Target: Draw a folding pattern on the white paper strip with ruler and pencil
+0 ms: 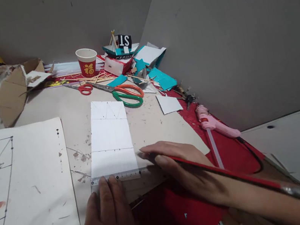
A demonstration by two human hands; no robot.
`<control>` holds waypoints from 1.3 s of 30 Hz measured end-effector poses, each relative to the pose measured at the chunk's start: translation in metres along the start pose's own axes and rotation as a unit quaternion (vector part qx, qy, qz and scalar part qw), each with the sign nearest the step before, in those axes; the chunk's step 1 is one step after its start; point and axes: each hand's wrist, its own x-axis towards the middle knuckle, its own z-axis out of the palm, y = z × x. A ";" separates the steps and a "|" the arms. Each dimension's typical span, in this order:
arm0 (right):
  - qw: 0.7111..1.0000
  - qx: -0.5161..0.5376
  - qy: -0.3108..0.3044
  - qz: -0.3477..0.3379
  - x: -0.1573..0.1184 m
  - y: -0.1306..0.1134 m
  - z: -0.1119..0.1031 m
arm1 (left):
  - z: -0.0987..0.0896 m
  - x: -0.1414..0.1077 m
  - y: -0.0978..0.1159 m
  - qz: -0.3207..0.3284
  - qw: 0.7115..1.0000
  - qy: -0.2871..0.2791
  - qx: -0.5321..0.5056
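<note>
A white rectangular card (110,136) lies in front of me, with pencilled triangles at its far end and a dark line across its middle. Along its near edge rests a clear ruler (130,174), held down under the fingertips of my left hand (107,211). To the right, my right hand (190,171) is closed around a long red pencil (236,179) with a silvery end. Its tip is dark and blurred near the card's right edge, and I cannot tell whether it touches anything.
At left lies a marked drawing sheet (42,176). Beyond the card are orange-and-green scissors (128,95), red-handled scissors (85,89), a paper cup (87,63), thin sticks and teal scraps. Cut cardboard (11,97) stands back left; a pink glue gun (215,122) lies right by the grey wall.
</note>
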 end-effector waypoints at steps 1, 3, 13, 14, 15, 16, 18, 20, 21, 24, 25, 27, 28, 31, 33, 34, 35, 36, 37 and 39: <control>1.000 -0.008 0.020 -0.020 -0.006 0.004 0.003 | 0.000 0.000 0.000 0.002 1.000 -0.001 0.003; 0.997 0.000 0.039 -0.066 -0.016 0.012 0.008 | -0.001 0.001 0.000 0.009 1.000 0.000 0.008; 0.992 0.014 0.051 -0.116 -0.027 0.020 0.018 | -0.004 0.000 -0.002 0.017 1.000 -0.007 0.010; 0.992 0.012 0.054 -0.118 -0.027 0.020 0.018 | -0.004 -0.001 -0.001 0.017 1.000 -0.009 0.010; 0.991 0.010 0.056 -0.118 -0.027 0.021 0.019 | -0.003 -0.001 -0.001 0.016 1.000 -0.011 0.009; 0.991 0.009 0.056 -0.119 -0.028 0.021 0.019 | -0.003 -0.002 0.000 0.015 1.000 -0.015 0.008; 0.991 0.008 0.055 -0.121 -0.027 0.022 0.020 | -0.002 -0.003 0.001 0.011 1.000 -0.019 0.005; 0.992 0.007 0.052 -0.119 -0.027 0.022 0.019 | -0.002 -0.003 0.001 0.012 1.000 -0.019 0.006; 0.992 0.007 0.051 -0.119 -0.027 0.022 0.019 | -0.002 -0.002 0.000 0.015 1.000 -0.016 0.007; 0.992 0.008 0.049 -0.119 -0.027 0.021 0.019 | -0.003 0.000 -0.001 0.024 1.000 -0.009 0.013; 0.992 0.009 0.048 -0.118 -0.027 0.021 0.019 | -0.003 0.001 -0.001 0.025 1.000 -0.009 0.014; 0.992 0.010 0.048 -0.119 -0.028 0.022 0.021 | -0.004 0.002 -0.002 0.024 1.000 -0.012 0.013; 0.992 0.009 0.047 -0.120 -0.028 0.022 0.021 | -0.004 0.003 -0.002 0.022 1.000 -0.014 0.012; 0.990 0.005 0.047 -0.132 -0.028 0.023 0.021 | -0.005 0.004 -0.002 0.019 1.000 -0.012 0.011; 0.991 0.010 0.049 -0.127 -0.027 0.019 0.017 | -0.004 0.004 -0.002 0.019 1.000 -0.010 0.009; 0.993 0.019 0.055 -0.106 -0.025 0.015 0.014 | -0.004 0.004 -0.002 0.020 1.000 -0.009 0.009; 0.995 0.034 0.058 -0.078 -0.023 0.010 0.010 | -0.004 0.004 -0.002 0.021 1.000 -0.007 0.009; 0.996 0.058 0.066 -0.028 -0.020 0.005 0.006 | -0.004 0.004 -0.002 0.021 1.000 -0.007 0.009; 0.994 0.092 0.052 0.025 -0.016 -0.002 0.003 | -0.004 0.004 -0.002 0.022 1.000 -0.007 0.010; 0.983 0.169 -0.005 0.075 -0.004 -0.013 0.001 | -0.004 0.004 -0.002 0.022 1.000 -0.011 0.010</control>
